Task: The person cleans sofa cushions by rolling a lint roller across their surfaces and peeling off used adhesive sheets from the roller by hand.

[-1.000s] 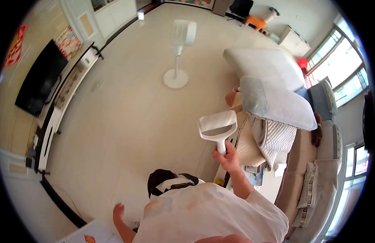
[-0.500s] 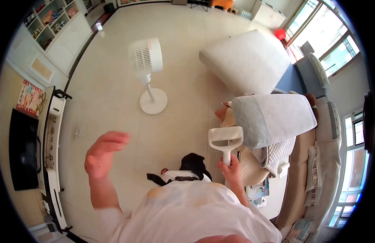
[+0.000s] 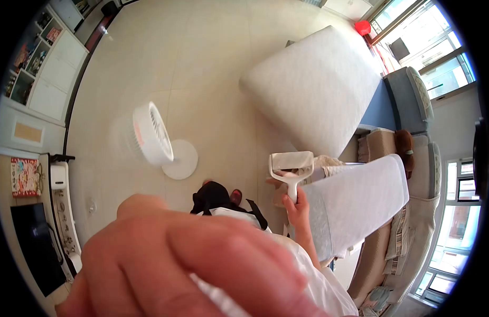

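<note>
Roller (image 3: pixel 291 160), clasped in the right hand (image 3: pixel 297 209), hovers between cushion (image 3: pixel 360 203) and open floor (image 3: pixel 223 137); left hand (image 3: pixel 176 259) loosely open.

The pedestal fan (image 3: pixel 153 134) is white. The television (image 3: pixel 37 248) is black. The sofa cushion (image 3: pixel 355 206) is pale grey with a darker grey end band.

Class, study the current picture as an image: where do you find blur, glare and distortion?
Head view: the left hand looms close to the lens, soft and blurred; the fan is smeared, while the roller looks clearer. Head view: glare washes out the windows. Head view: wide-angle distortion bends the room's straight lines, with black corners.
</note>
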Action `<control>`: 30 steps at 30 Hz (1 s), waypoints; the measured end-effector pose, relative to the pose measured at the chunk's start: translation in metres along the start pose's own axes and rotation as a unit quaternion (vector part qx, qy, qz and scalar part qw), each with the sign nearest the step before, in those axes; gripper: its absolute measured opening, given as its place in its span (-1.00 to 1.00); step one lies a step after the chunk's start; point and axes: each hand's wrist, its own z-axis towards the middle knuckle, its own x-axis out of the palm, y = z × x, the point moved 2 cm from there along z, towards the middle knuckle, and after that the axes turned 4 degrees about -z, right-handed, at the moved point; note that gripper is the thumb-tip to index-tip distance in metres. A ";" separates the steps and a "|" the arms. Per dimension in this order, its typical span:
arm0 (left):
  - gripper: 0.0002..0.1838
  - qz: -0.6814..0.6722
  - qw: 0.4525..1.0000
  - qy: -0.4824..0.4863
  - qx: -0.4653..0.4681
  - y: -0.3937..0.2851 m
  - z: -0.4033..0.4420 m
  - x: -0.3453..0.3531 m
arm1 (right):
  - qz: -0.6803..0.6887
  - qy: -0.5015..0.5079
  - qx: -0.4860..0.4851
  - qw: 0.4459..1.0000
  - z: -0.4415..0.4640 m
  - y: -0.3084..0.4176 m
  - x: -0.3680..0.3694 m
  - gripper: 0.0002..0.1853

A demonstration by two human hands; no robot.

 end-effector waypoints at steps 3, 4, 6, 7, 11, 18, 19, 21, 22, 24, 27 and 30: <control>-0.45 -0.022 1.000 0.003 -0.009 0.021 0.003 -0.060 | -0.079 0.004 -0.012 0.997 0.068 0.009 0.017 -0.62; -0.46 -0.034 0.999 0.004 -0.013 0.029 0.003 -0.080 | -0.165 0.005 -0.038 0.986 0.079 0.011 0.020 -0.56; -0.49 -0.047 0.999 0.006 -0.008 0.045 0.003 -0.118 | -0.192 -0.018 -0.074 0.979 0.113 -0.007 0.026 -0.50; -0.50 -0.051 0.999 0.002 -0.009 0.052 0.001 -0.136 | -0.184 -0.028 -0.066 0.980 0.130 -0.007 0.032 -0.49; -0.55 -0.067 0.997 -0.043 -0.016 0.075 -0.004 -0.201 | -0.150 0.006 0.037 0.988 0.184 -0.007 0.050 -0.44; -0.44 -0.081 0.893 -0.397 -0.198 0.244 -0.181 -0.389 | -0.230 0.058 0.049 0.970 0.335 -0.095 0.043 -0.47; -0.44 -0.052 0.854 -0.443 -0.268 0.279 -0.225 -0.408 | -0.251 0.058 0.038 0.965 0.349 -0.108 0.037 -0.48; -0.45 0.001 0.749 -0.529 -0.398 0.339 -0.302 -0.431 | -0.289 0.053 0.015 0.956 0.379 -0.135 0.026 -0.51; -0.45 -0.002 0.748 -0.527 -0.403 0.361 -0.332 -0.442 | -0.304 0.048 0.005 0.951 0.393 -0.151 0.021 -0.51; -0.44 0.031 0.675 -0.557 -0.483 0.408 -0.392 -0.467 | -0.314 0.035 0.006 0.949 0.414 -0.182 0.009 -0.53; -0.40 0.127 0.662 -0.508 -0.536 0.469 -0.468 -0.505 | -0.355 0.024 0.020 0.934 0.432 -0.213 -0.001 -0.53; -0.36 0.163 0.629 -0.538 -0.537 0.518 -0.525 -0.545 | -0.395 0.013 -0.039 0.918 0.449 -0.218 0.003 -0.53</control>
